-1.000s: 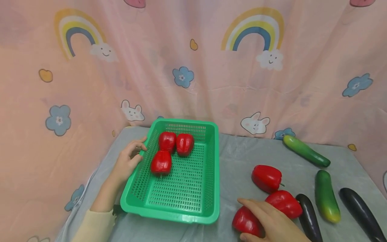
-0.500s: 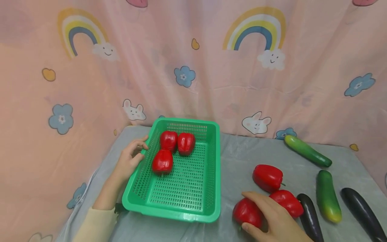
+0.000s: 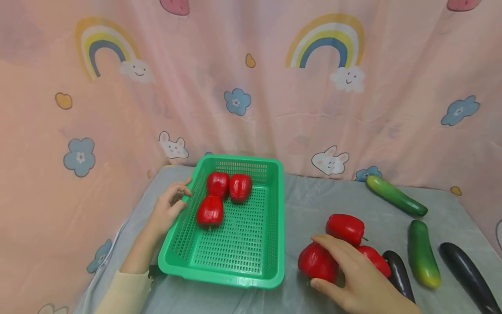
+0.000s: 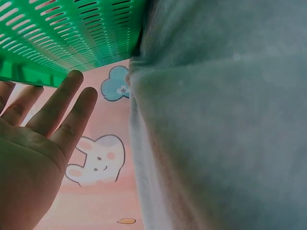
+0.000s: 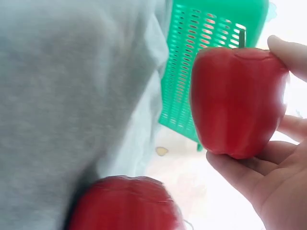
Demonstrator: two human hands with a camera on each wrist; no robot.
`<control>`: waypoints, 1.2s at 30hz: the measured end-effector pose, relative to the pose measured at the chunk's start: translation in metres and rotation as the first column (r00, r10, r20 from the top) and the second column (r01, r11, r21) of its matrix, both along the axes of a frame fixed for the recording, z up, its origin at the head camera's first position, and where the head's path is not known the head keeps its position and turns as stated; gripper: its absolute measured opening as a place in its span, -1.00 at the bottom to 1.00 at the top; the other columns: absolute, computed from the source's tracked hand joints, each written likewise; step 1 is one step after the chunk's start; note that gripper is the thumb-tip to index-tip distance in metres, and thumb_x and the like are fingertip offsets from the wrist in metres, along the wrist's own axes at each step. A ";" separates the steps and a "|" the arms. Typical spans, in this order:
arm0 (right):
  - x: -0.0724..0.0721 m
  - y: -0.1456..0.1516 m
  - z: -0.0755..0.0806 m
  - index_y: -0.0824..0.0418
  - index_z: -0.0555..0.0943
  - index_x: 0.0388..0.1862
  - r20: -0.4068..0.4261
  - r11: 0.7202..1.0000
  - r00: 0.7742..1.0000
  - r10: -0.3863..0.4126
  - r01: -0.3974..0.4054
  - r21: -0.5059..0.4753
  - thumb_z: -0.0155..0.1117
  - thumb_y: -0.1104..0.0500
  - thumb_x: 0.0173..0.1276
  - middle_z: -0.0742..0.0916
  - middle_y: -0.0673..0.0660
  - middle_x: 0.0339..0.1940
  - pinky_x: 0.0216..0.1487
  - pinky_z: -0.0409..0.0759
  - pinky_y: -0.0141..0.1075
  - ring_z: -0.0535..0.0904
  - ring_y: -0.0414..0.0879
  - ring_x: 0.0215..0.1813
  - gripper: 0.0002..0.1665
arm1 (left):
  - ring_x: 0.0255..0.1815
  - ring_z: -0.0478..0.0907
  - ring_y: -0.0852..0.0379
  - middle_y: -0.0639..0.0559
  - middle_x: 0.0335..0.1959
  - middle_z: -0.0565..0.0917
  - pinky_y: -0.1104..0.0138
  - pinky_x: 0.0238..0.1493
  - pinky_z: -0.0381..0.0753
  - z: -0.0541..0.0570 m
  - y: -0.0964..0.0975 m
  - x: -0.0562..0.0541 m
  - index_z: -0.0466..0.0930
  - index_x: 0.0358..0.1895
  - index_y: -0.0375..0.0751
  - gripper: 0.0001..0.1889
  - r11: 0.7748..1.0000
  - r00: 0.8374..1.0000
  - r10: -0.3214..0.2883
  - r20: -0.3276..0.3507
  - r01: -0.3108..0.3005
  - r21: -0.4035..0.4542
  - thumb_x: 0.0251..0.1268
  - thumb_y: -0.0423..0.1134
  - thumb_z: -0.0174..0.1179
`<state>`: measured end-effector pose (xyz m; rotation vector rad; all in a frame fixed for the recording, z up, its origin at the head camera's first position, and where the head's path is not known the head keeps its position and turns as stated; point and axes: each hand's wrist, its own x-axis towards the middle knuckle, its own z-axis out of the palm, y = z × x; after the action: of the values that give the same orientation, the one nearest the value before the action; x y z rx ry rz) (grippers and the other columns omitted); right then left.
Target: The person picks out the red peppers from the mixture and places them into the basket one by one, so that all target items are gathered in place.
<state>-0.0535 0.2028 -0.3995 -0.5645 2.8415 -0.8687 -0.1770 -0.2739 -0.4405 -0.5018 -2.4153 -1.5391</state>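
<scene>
- Gripping a red bell pepper [image 3: 317, 262], the right hand [image 3: 358, 274] has its thumb on one side and its fingers curved round the other; the pepper is on the right of the green basket [image 3: 279, 226], outside it, with its stem end towards the person.
- Touching the basket's left rim, the left hand [image 3: 167, 208] has relaxed fingers, fairly straight in the left wrist view, with two fingertips hidden behind the rim.
- Three more red bell peppers lie in the basket, grouped at its far left: the back-left pepper [image 3: 218, 184], the back-right pepper [image 3: 240, 188] and the front pepper [image 3: 210, 211].
- Near the right hand are two loose peppers: the farther pepper [image 3: 345, 227], on its side, and the nearer pepper [image 3: 375, 260], partly hidden by the hand.
- Just beside the nearer pepper lies a dark eggplant [image 3: 399, 274]; right of that come an upright-lying cucumber [image 3: 424, 255] and a second eggplant [image 3: 468, 274], with another cucumber [image 3: 396, 196] slanting near the back edge.
- Gray cloth [image 3: 306, 196] covers the worktop, and a pink curtain [image 3: 270, 87] printed with rainbows, flowers and rabbits hangs behind.
</scene>
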 end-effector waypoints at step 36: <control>-0.043 -0.041 0.036 -0.01 0.44 0.62 -0.388 0.955 0.919 0.073 -0.176 -0.237 0.84 0.03 0.07 0.63 -0.04 0.44 -0.03 0.80 -0.19 0.58 -0.07 0.38 0.15 | 0.34 0.61 -0.43 -0.23 0.58 0.50 0.32 0.11 0.54 -0.003 -0.001 0.000 0.58 -0.02 -0.29 -0.76 1.000 1.000 0.003 0.002 -0.003 -0.006 0.37 -0.58 0.03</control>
<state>-0.0965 0.1623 -0.3634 -1.0415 2.9854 -1.2527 -0.1769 -0.2749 -0.4433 -0.4975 -2.4218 -1.5317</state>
